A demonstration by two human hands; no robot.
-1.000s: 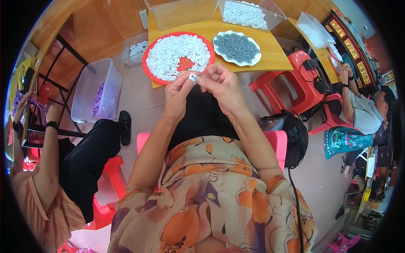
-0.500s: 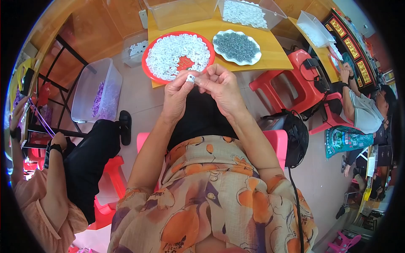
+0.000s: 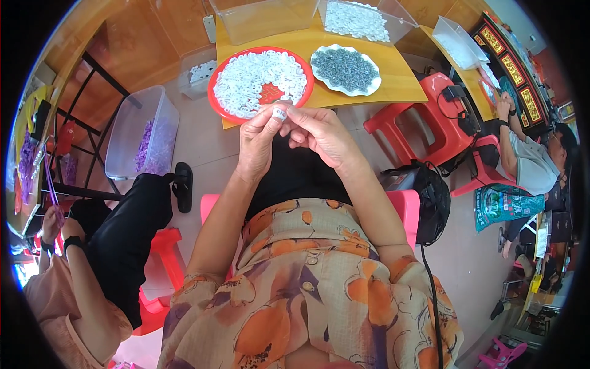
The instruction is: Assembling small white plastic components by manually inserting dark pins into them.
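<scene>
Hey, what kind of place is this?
Probably a small home workshop for hand assembly: a red tray heaped with white rings, a plate of grey parts, clear bins, and people on plastic stools.

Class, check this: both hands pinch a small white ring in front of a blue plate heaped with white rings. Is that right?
Not quite: the plate is red, not blue, as the head view shows. The left hand and right hand do pinch a small white ring before it.

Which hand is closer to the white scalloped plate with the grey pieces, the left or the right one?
The right hand. It is just below the white scalloped plate, off the table edge. The left hand is farther left, under the red plate.
</scene>
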